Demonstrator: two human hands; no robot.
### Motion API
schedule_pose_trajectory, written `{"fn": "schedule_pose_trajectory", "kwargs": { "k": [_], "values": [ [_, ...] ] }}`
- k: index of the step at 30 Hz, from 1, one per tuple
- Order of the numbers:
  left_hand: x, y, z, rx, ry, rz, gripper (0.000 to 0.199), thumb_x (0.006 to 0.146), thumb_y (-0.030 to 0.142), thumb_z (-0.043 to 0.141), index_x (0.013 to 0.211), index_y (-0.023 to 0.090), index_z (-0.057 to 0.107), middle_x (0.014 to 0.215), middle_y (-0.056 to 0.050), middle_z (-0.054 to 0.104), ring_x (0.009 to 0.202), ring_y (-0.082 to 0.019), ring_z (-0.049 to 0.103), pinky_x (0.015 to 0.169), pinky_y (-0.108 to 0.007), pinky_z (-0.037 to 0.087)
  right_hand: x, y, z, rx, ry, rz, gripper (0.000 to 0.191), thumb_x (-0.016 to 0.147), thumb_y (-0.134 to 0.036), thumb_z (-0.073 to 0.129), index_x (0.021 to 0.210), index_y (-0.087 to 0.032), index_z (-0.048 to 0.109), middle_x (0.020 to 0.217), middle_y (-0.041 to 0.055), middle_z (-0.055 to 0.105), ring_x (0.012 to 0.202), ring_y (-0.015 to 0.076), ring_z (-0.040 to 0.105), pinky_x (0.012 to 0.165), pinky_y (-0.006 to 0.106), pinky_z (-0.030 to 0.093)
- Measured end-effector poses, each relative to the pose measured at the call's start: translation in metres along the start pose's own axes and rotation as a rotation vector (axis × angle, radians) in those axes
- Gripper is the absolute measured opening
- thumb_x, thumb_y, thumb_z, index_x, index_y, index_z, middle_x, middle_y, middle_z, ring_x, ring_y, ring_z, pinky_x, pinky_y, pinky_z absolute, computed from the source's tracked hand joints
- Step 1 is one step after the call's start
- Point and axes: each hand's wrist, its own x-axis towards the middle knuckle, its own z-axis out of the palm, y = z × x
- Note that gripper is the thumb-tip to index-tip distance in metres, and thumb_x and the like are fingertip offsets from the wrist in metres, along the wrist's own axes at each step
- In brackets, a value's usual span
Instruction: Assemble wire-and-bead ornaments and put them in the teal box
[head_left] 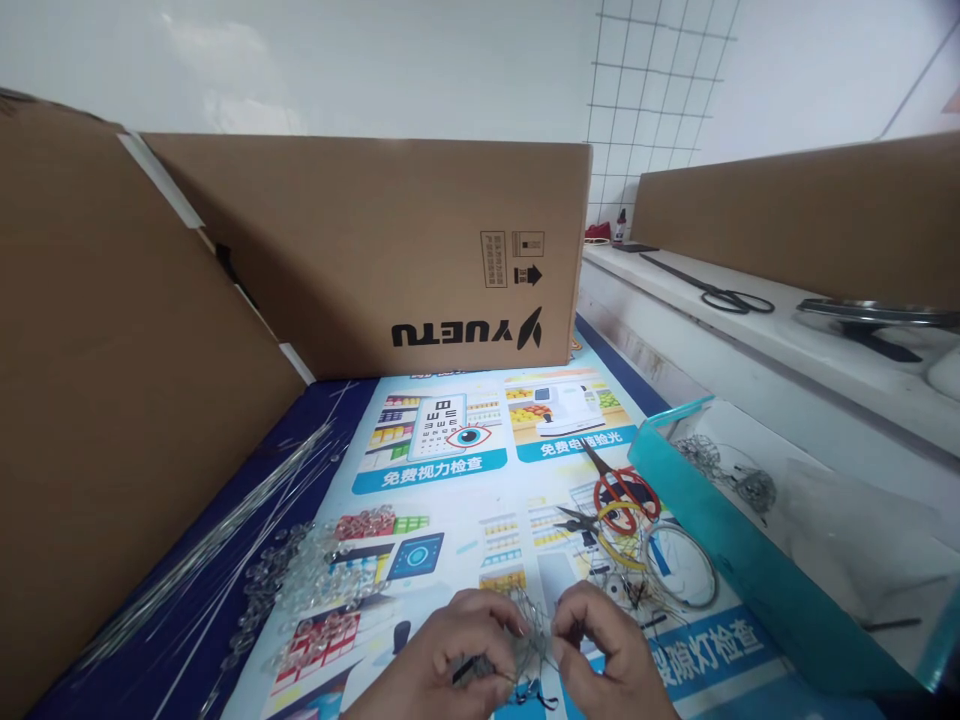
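A small bundle of thin wire with clear beads (534, 632) is between my two hands at the bottom centre. My left hand (457, 655) curls round its left side, fingers closed on it. On the right side, my right hand (604, 650) has thumb and forefinger pinched together at the bundle's edge; a thin wire seems to run there, too fine to make out fully. Clear beads (315, 575) lie scattered to the left. Beyond my right hand are red-handled scissors (626, 495), yellow-handled pliers (619, 540) and a coil of wire (682, 565).
Long straight wires (225, 530) lie at the left. A cardboard panel (360, 250) stands across the back, another (112, 400) at the left. A teal-edged box (750, 570) at the right holds wire pieces. Black scissors (724, 298) rest on a white ledge (780, 340).
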Motion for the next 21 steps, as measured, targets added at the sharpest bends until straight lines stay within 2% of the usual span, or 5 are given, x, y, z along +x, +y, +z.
{"fn": "schedule_pose_trajectory", "kwargs": {
  "k": [6, 13, 17, 21],
  "values": [
    [0.002, 0.003, 0.004, 0.057, 0.021, 0.042, 0.005, 0.074, 0.015, 0.061, 0.074, 0.019, 0.064, 0.097, -0.007, 0.063, 0.097, -0.02, 0.058, 0.087, -0.032, 0.042, -0.002, 0.003, 0.002, -0.14, 0.143, -0.179, 0.017, 0.072, -0.007, 0.048, 0.082, -0.021, 0.046, 0.075, -0.0008, 0.048, 0.065, 0.0131, 0.051, 0.062, 0.023, 0.043],
    [0.004, 0.008, 0.006, 0.107, 0.024, 0.055, 0.01, 0.073, 0.011, 0.059, 0.074, 0.02, 0.064, 0.093, -0.006, 0.066, 0.094, -0.02, 0.058, 0.083, -0.031, 0.043, 0.004, -0.003, -0.007, -0.215, 0.039, -0.298, 0.018, 0.076, -0.004, 0.043, 0.077, -0.021, 0.05, 0.077, 0.0014, 0.051, 0.073, 0.0148, 0.053, 0.066, 0.024, 0.044],
    [0.004, 0.009, 0.007, 0.118, 0.033, 0.046, 0.013, 0.071, 0.008, 0.058, 0.072, 0.02, 0.063, 0.09, -0.005, 0.065, 0.092, -0.019, 0.059, 0.081, -0.03, 0.043, 0.005, -0.006, -0.007, -0.224, 0.056, -0.303, 0.018, 0.077, -0.004, 0.043, 0.076, -0.02, 0.05, 0.074, 0.0015, 0.05, 0.07, 0.0147, 0.053, 0.063, 0.024, 0.044],
    [0.003, 0.01, 0.006, 0.127, 0.026, 0.053, 0.008, 0.074, 0.014, 0.059, 0.074, 0.02, 0.063, 0.091, -0.006, 0.066, 0.094, -0.02, 0.057, 0.083, -0.031, 0.044, 0.005, -0.007, -0.008, -0.228, 0.058, -0.301, 0.017, 0.077, -0.005, 0.043, 0.076, -0.02, 0.05, 0.073, 0.0012, 0.049, 0.068, 0.0147, 0.052, 0.061, 0.024, 0.044]
  ]
}}
